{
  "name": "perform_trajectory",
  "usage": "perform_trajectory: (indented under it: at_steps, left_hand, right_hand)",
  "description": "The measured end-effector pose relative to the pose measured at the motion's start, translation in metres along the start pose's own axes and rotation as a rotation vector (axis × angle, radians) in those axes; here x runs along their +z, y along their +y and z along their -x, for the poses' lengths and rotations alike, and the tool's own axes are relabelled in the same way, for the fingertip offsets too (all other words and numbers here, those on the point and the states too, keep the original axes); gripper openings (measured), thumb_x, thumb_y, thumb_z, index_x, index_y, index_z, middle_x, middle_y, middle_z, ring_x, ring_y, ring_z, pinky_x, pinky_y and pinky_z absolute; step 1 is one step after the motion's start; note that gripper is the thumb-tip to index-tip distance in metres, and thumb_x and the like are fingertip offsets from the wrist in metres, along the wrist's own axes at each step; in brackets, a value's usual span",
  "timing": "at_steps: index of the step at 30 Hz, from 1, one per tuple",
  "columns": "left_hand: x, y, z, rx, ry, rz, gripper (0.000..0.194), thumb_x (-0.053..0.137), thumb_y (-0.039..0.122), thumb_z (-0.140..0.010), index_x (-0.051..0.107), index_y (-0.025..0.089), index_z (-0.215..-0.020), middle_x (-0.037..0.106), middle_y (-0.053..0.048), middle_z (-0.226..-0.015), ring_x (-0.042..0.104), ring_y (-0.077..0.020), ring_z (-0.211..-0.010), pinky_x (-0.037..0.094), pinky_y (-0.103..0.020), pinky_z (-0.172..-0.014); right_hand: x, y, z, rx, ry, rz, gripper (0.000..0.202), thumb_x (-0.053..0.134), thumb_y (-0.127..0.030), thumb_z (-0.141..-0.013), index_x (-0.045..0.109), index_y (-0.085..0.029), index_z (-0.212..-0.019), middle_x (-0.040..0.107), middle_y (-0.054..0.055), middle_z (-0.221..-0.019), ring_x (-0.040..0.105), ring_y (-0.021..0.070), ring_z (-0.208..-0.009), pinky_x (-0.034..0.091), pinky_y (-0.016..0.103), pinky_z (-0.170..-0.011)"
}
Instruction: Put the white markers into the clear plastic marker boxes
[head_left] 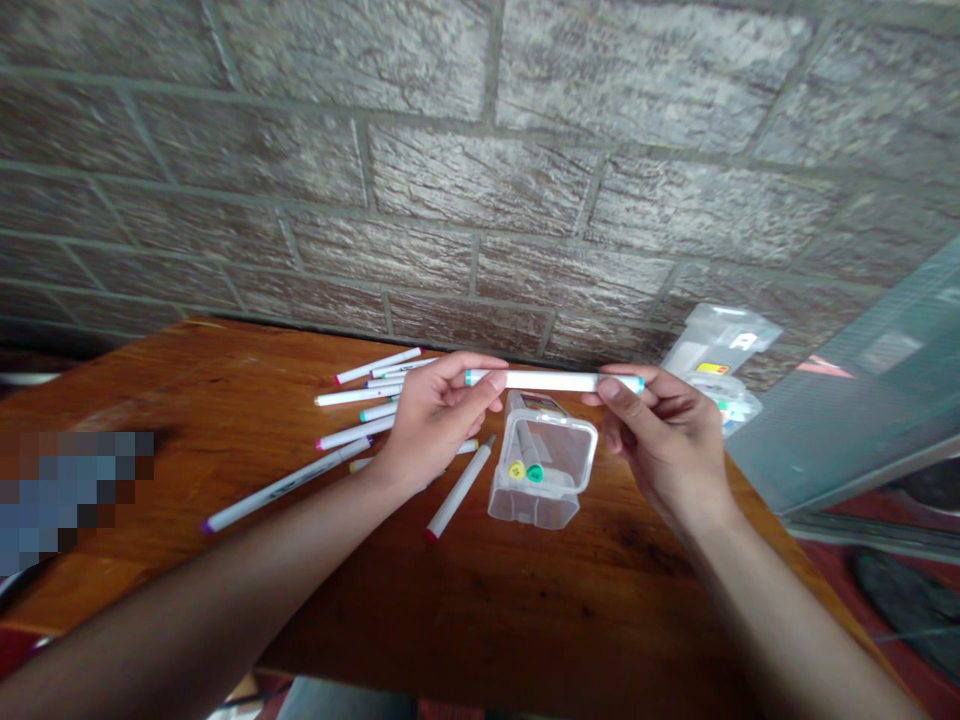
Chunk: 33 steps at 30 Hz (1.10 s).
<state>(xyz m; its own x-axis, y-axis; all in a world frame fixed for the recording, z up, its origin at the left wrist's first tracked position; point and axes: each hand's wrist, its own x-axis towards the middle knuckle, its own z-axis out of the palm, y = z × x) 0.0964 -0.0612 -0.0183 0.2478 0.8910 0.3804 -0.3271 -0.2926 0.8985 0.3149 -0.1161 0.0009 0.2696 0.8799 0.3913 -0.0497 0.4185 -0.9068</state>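
A white marker with light-blue ends is held level above the table. My left hand pinches its left end, and my right hand grips its right end between thumb and fingers. Below the marker, a clear plastic box lies with its opening toward me. Inside it are a yellow-ended marker and a green-ended marker. Just left of the box, a red-ended white marker rests on the wood. Several more white markers lie beside and behind my left hand, which partly hides them.
The wooden table stands against a stone-block wall. At the back right is another clear container with a yellow label, near a glass panel. A pixelated patch covers part of the left side.
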Motion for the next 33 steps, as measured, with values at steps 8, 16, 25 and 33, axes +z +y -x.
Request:
perform_trajectory:
  at_steps: [8,16,25,33]
  left_hand:
    - [0.0009,-0.0004,0.0021,0.05,-0.013,-0.08,0.027,0.088,0.036,-0.083,0.077,0.018,-0.099,0.067,0.002,-0.065,0.047,-0.0064,-0.047,0.03,-0.02,-0.043]
    - [0.0009,0.0009,0.0015,0.013,-0.01,-0.03,0.026,0.082,0.038,-0.089,0.076,0.018,-0.104,0.071,-0.001,-0.07,0.041,-0.0042,-0.042,0.026,-0.019,-0.04]
    - [0.0001,-0.0008,0.0001,0.019,0.001,-0.049,0.031,0.089,0.039,-0.081,0.077,0.018,-0.102,0.07,0.001,-0.069,0.043,-0.0048,-0.043,0.028,-0.02,-0.041]
    - [0.0007,-0.0009,0.0009,0.032,0.003,-0.044,0.031,0.092,0.035,-0.079,0.078,0.018,-0.1,0.068,0.002,-0.067,0.047,-0.0054,-0.046,0.03,-0.019,-0.042]
  right_hand:
    - [0.0019,-0.0011,0.0016,-0.031,-0.002,0.036,0.024,0.095,-0.033,-0.076,0.078,-0.022,-0.089,0.075,-0.001,-0.066,0.051,0.0085,-0.04,0.04,0.022,-0.037]
    - [0.0016,-0.0003,0.0013,-0.007,-0.018,0.001,0.021,0.091,-0.033,-0.081,0.078,-0.021,-0.093,0.08,0.001,-0.074,0.051,0.0073,-0.04,0.039,0.021,-0.037]
    - [0.0014,0.0007,0.0013,-0.033,-0.021,0.035,0.024,0.093,-0.034,-0.078,0.077,-0.021,-0.09,0.079,0.001,-0.072,0.052,0.0085,-0.038,0.04,0.022,-0.035]
    - [0.0024,0.0,0.0021,-0.016,-0.014,0.016,0.021,0.092,-0.032,-0.079,0.078,-0.021,-0.091,0.08,0.001,-0.072,0.051,0.0071,-0.038,0.04,0.02,-0.036]
